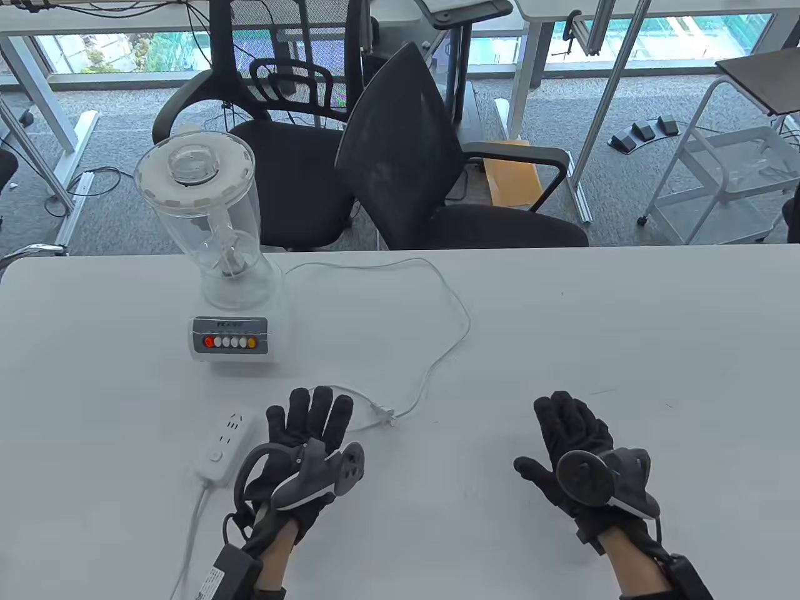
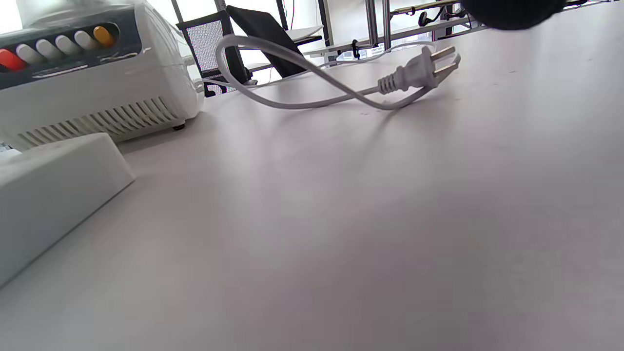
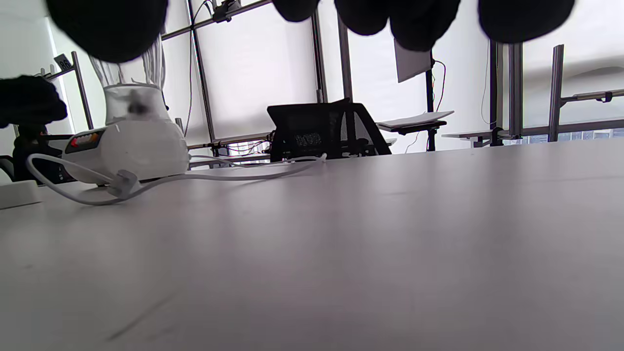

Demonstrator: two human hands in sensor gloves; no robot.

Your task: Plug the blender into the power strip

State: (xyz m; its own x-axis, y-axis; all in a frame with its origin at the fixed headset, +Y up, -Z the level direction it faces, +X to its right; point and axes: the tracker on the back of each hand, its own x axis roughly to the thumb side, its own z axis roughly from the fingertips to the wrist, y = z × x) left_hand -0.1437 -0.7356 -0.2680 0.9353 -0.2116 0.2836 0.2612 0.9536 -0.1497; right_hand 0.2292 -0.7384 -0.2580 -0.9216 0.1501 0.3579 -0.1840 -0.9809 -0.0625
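Observation:
A white blender [image 1: 228,294] with a clear jar stands at the table's left; its base shows in the left wrist view [image 2: 92,83] and the right wrist view [image 3: 131,146]. Its white cord [image 1: 450,325] loops right and back to a two-pin plug [image 1: 382,412] lying loose on the table, also in the left wrist view [image 2: 421,70]. A white power strip [image 1: 225,445] lies in front of the blender, its end in the left wrist view [image 2: 53,195]. My left hand [image 1: 309,431] lies flat and open between strip and plug, holding nothing. My right hand [image 1: 572,437] lies open and empty at the right.
The power strip's own cable [image 1: 190,544] runs off the table's front edge. Two black office chairs [image 1: 425,169] stand just behind the table's far edge. The white table [image 1: 625,337] stretches bare to the right of the cord.

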